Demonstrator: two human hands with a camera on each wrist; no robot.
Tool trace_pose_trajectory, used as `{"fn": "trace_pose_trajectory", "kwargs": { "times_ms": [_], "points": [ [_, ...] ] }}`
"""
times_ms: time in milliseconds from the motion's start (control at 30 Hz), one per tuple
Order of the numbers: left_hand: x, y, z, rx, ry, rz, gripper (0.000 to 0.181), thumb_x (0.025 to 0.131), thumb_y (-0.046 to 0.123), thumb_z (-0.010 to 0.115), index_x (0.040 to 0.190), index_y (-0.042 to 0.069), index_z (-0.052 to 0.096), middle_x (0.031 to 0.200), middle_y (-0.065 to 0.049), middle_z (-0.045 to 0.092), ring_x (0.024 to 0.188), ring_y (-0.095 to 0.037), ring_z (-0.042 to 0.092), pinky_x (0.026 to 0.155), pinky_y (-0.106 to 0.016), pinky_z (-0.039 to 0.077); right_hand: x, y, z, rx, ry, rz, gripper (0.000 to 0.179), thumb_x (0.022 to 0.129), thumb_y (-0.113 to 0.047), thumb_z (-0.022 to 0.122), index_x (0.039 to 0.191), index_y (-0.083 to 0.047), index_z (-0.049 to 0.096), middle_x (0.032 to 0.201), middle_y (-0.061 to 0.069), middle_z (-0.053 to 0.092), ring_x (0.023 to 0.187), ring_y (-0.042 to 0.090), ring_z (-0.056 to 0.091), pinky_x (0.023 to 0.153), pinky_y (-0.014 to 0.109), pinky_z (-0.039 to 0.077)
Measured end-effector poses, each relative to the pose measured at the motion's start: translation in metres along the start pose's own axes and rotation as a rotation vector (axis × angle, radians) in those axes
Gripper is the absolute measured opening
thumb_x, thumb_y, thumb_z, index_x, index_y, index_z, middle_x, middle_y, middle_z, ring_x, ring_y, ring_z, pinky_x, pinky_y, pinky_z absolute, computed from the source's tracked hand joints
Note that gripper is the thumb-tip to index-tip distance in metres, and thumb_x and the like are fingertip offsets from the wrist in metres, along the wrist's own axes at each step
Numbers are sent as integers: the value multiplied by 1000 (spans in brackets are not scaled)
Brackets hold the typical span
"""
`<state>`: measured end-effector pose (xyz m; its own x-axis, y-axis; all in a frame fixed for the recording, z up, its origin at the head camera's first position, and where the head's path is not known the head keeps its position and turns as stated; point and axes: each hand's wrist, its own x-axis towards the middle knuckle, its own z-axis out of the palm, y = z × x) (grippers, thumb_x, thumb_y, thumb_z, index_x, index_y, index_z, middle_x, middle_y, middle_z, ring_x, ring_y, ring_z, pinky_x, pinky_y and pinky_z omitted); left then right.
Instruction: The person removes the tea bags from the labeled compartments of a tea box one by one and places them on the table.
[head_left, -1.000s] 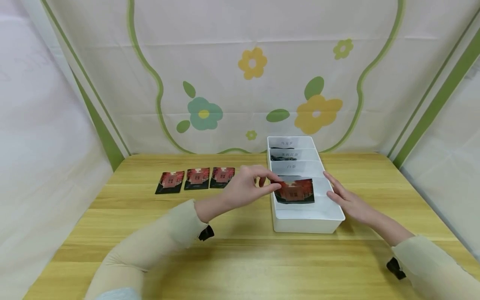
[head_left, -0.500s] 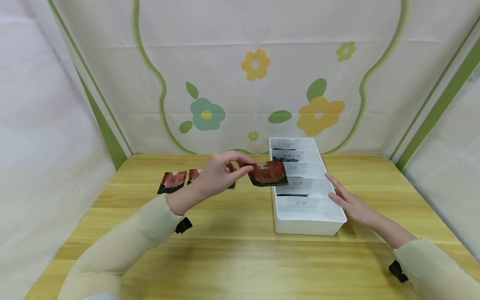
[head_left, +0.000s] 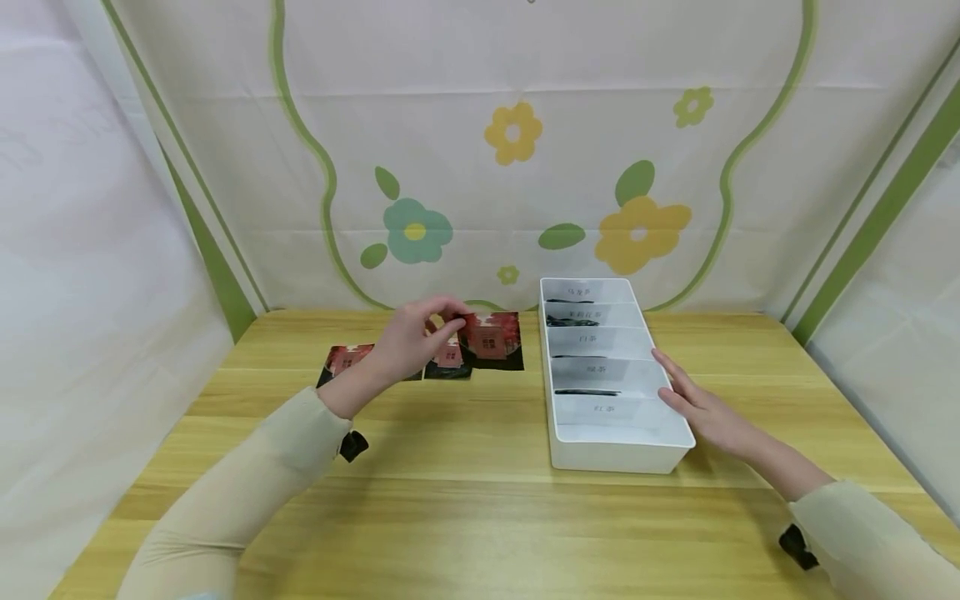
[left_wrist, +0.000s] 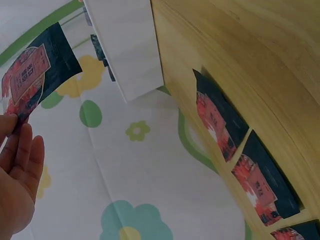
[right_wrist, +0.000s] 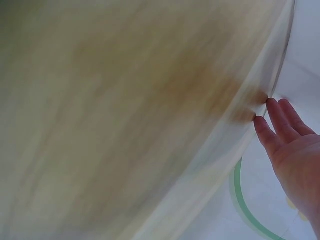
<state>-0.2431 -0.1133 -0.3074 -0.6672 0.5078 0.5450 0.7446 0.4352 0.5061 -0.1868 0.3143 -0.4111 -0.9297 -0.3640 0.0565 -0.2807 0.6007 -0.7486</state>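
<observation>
My left hand (head_left: 412, 342) pinches a red and black tea sachet (head_left: 492, 343) by its upper left corner, between thumb and fingers. In the left wrist view the held sachet (left_wrist: 37, 75) hangs off the fingertips, its printed face showing. Similar sachets lie in a row on the table below: the left one (head_left: 342, 360) partly behind my wrist, the middle one mostly covered by my hand, the right one (head_left: 448, 360) overlapped by the held sachet. My right hand (head_left: 701, 410) rests on the right side of a white divided box (head_left: 611, 457), fingers extended, fingertips at its wall.
The box has several labelled compartments; thin dark packet edges (head_left: 587, 392) show in the farther ones, while the nearest shows a bare white floor. A flower-printed cloth (head_left: 450, 150) rises behind the wooden table (head_left: 480, 525) and along both sides.
My left hand has brought the sachet up out of the box and leftward, over to the row on the table. My right hand has stayed at the box.
</observation>
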Motion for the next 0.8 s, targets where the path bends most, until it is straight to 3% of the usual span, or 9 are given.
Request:
{"fn": "trace_pose_trajectory", "kwargs": {
  "times_ms": [267, 467, 567, 800],
  "points": [
    [0, -27, 4, 55, -121, -63, 17, 89, 11, 55, 105, 17, 60, 90, 4, 60, 60, -13, 56, 61, -25, 48, 0, -1, 1, 4, 5, 6, 57, 98, -25, 36, 145, -30, 3, 147, 16, 4, 121, 51, 22, 91, 64, 19],
    [5, -48, 12, 74, -203, -135, 21, 91, 15, 54, 110, 20, 58, 98, 5, 60, 77, -13, 57, 62, -28, 47, 1, -3, -1, 14, 10, 10, 57, 98, -25, 37, 144, -31, 4, 147, 16, 3, 121, 52, 21, 90, 65, 19],
    [8, -58, 20, 69, -228, -163, 20, 91, 14, 53, 110, 20, 59, 96, 5, 59, 79, -13, 57, 57, -27, 46, 1, -4, -1, 24, -2, 12, 57, 98, -24, 36, 144, -31, 3, 147, 17, 3, 122, 52, 19, 90, 65, 19],
    [14, -75, 45, 84, -285, -216, 18, 92, 15, 53, 107, 21, 59, 85, 4, 56, 65, -11, 50, 51, -26, 41, 0, -6, -1, 31, -15, 19, 58, 98, -22, 37, 145, -30, 3, 147, 18, 3, 122, 52, 19, 91, 64, 19]
  ]
}}
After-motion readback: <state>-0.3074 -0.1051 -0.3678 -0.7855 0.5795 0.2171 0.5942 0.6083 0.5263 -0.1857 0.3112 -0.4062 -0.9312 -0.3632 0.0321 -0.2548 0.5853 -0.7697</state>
